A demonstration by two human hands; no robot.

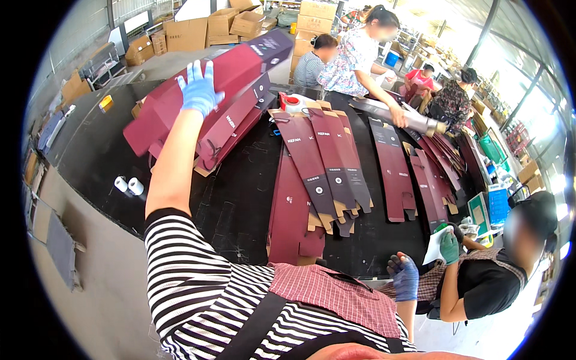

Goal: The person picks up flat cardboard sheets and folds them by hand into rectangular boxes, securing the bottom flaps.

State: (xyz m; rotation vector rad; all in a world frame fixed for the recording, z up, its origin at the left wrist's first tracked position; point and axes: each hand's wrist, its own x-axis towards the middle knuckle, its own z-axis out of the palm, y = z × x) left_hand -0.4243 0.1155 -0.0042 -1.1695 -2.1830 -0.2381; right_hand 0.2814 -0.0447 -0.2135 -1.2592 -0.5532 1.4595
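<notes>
Covered workshop space extends around us, with stacked brown cardboard boxes [187, 36] along its far side. We find a long black tabletop [84, 144] with a curved edge occupying the middle. We note a co-worker in a floral top [347, 60] across it, and a co-worker in a black top [493, 288] at the right, whose green-gloved hand [449, 246] holds a white sheet [433, 247]. Other people are farther back.

We locate the maroon box [240, 72], dark at one end, at the upper left, tilted above further maroon cartons [231, 129]; we cannot tell whether it touches them. Flat cartons [330, 150] overlap in a fan near the middle of the tabletop, and more lie to the right.

We record the left hand [201, 93], blue-gloved, against the maroon box with fingers spread wide. Our right hand [404, 277], also blue-gloved, is near the tabletop's close edge with fingers bent; we cannot tell whether it holds anything.

We list a red-and-white tape dispenser [292, 104] beyond the fan and two white rolls [137, 187] side by side near the left edge.
</notes>
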